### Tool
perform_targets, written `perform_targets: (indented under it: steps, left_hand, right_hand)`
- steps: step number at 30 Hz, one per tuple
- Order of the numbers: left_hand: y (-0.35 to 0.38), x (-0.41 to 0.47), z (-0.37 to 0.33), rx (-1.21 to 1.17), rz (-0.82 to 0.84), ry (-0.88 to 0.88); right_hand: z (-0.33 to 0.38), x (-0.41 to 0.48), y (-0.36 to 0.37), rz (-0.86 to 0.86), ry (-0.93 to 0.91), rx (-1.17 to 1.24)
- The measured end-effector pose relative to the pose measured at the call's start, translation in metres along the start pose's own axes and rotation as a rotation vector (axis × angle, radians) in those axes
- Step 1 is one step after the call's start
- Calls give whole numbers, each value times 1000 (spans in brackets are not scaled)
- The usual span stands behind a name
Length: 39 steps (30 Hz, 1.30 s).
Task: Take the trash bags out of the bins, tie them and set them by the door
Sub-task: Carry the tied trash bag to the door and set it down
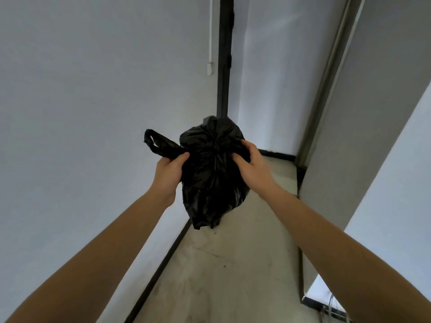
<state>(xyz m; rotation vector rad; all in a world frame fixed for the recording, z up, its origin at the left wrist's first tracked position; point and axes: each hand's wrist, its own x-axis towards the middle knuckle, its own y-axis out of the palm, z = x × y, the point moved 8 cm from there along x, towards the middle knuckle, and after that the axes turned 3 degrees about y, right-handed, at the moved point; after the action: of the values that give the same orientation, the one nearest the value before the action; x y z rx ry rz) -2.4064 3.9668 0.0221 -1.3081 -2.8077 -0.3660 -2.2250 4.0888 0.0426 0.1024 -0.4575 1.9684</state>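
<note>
Above the floor (233, 264) of a narrow corridor, held in mid-air between both hands, hangs a black trash bag (212, 178) — thin, glossy plastic, heavily creased, bulging at the top and tapering to a crumpled point below. Its gathered folds radiate from a puckered centre near the top. One loop handle (158, 145) sticks out to the left, a flattened strap of the same plastic.

The left hand (169, 176) is closed on the base of that handle, fingers curled together around the strap. The right hand (250, 164) grips the bag's upper right side, fingers clamped into the plastic, thumb pressed against the front. Both forearms are bare.

The floor is pale, matt concrete, scuffed and marked with faint streaks, bordered by a dark skirting strip (163, 259) along the left wall. Walls (93, 113) are smooth, plain and light grey-white. A dark vertical frame (224, 57) runs up behind the bag; beside it a white conduit (211, 31) ends at a small white switch box (210, 68). A pale metal-looking door frame (326, 78) slants along the right — the far corner lies between them.
</note>
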Motion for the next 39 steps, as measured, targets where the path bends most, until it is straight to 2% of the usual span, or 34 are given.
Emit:
perform_targets:
  steps: [6,11,14,17,26,29,32,39]
  left_hand:
    - [20,188,25,-19,40,-14]
    - [58,321,42,9,118,-55]
    - [77,390,81,51,161,-95]
    - [87,455,132,75,132,-139]
    - [107,634,296,203,-32,-410]
    - [98,668,359,227,-114,-505]
    - [80,680,437,235,-193,-627]
    - [2,657,685,280,-353,-888]
  right_hand:
    - [-45,182,38,-10,27,-6]
    - [-83,304,33,-50,52,-36]
    - [-131,375,31,-79,121,-48]
    - [-190,441,41,-73,164,-52]
    - [-390,618,94,154,312,-192]
    - [-462,651,126,230,362,-233]
    - [-551,648,164,320,477,-270]
    - [-781,588,261,540,635,-409]
